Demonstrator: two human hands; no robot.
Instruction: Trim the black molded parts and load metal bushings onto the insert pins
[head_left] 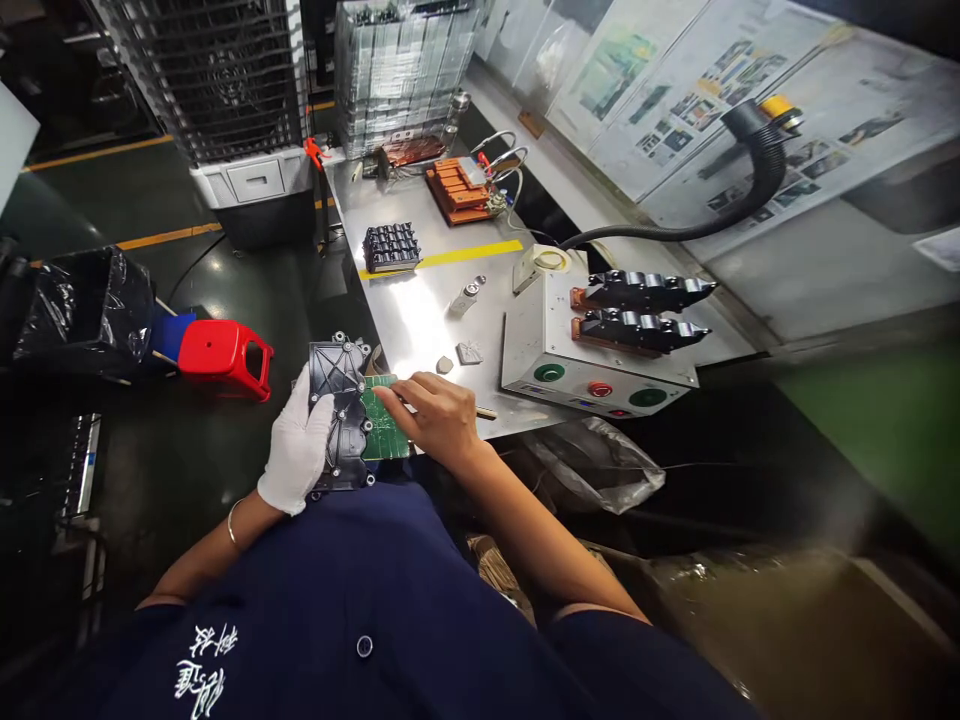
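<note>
My left hand, in a white glove, grips a black ribbed plastic housing in front of my body, with the thumb on its face. Against the right side of the housing sits a green flat board. My bare right hand is closed at the board's upper right corner, thumb and fingers pinching there; a thin tool sticks out to the right from under this hand. What part of the board lies behind the housing is hidden.
On the metal table are a black part, an orange fixture, a small bottle and a grey control box bearing two black parts. A red stool stands left. A black hose arches at right.
</note>
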